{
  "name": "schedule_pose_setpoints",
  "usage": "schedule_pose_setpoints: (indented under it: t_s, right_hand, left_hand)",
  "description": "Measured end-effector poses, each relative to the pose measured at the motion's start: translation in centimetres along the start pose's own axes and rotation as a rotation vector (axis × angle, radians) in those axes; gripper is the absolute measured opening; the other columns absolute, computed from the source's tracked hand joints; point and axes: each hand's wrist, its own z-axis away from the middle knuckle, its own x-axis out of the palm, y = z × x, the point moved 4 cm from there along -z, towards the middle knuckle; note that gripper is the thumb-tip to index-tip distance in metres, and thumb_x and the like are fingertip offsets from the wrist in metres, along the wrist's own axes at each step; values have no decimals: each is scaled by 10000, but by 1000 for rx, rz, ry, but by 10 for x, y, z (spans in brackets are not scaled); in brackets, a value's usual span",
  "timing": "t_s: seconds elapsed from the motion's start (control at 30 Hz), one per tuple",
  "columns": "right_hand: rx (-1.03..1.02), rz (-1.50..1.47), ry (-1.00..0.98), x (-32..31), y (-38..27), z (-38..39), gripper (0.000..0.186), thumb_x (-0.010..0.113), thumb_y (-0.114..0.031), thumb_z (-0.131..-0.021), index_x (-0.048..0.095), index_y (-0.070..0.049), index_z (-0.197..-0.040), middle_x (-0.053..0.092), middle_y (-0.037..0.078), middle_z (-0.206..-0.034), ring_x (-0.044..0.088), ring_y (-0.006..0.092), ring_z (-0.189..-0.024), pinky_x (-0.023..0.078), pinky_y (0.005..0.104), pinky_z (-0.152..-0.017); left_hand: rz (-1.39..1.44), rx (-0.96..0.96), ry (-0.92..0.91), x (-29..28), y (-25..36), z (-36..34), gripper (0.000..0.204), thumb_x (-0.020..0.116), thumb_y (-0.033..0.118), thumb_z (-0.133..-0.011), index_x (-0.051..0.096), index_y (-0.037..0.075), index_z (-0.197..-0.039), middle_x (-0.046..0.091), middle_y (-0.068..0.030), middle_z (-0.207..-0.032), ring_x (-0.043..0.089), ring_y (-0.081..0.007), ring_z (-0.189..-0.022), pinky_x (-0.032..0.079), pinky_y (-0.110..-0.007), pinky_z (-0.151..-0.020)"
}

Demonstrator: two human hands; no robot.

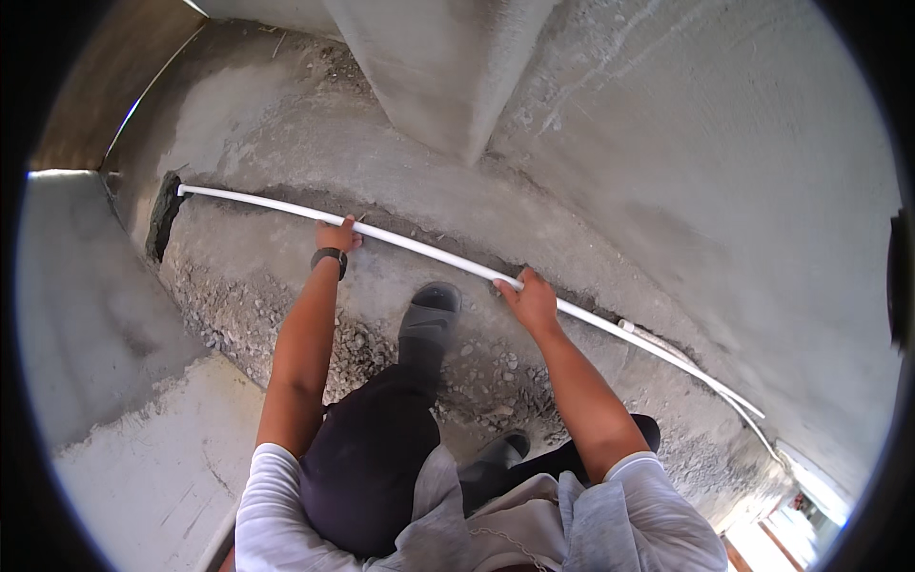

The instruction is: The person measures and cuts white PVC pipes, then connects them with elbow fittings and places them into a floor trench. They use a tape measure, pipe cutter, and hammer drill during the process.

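Pinching the white plastic pipe (429, 252) between thumbs and fingers, the left hand (337, 236) and right hand (530, 300) are holding it along the narrow floor groove (391, 218) just beyond them, where spacing the grips wide is probably limiting sag.

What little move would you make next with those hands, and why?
I'd probably ease the long white pipe sideways toward the rough groove in the floor. The left hand and right hand both grip it, the groove runs alongside it, and its far-left end already sits by the dark hole.
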Motion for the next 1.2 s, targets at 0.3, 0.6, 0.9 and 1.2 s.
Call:
schedule_pose_setpoints:
  t_s: [0.3, 0.6, 0.9, 1.2]
  right_hand:
    - [26, 108, -57, -5, 4, -19, 592, 657, -590, -829, 669, -8, -934, 666, 193, -913, 644, 363, -866, 516, 459, -759]
    - [-126, 310, -33, 11, 25, -41, 448, 563, -483, -923, 700, -69, -1027, 637, 114, -1100, 576, 308, -1107, 507, 454, -885]
    - [-191, 384, -19, 13, -26, 14, 456, 695, -494, -799, 701, -60, -939, 657, 153, -961, 645, 344, -911, 517, 463, -756]
    - [-315, 747, -505, -119, -148, 118, 400, 714, -408, -794, 715, -58, -988, 701, 167, -948, 676, 350, -928, 540, 465, -799]
  left_hand:
    - [-533, 98, -31, 24, 22, 6, 432, 691, 290, -904, 540, -63, -1102, 685, -181, -845, 675, -266, -637, 557, -378, -574]
    - [-462, 114, -24, 24, -2, -36, 303, 694, 237, -902, 644, -60, -929, 667, -119, -705, 672, -193, -630, 553, -329, -518]
    - [-517, 545, -42, -8, -12, 93, 519, 752, 360, -796, 619, -43, -1093, 683, -257, -922, 658, -419, -914, 530, -461, -780]
    - [-547, 551, -251, -141, 82, 230, 497, 658, 139, -789, 578, 18, -1264, 649, -231, -1022, 608, -402, -965, 472, -465, -931]
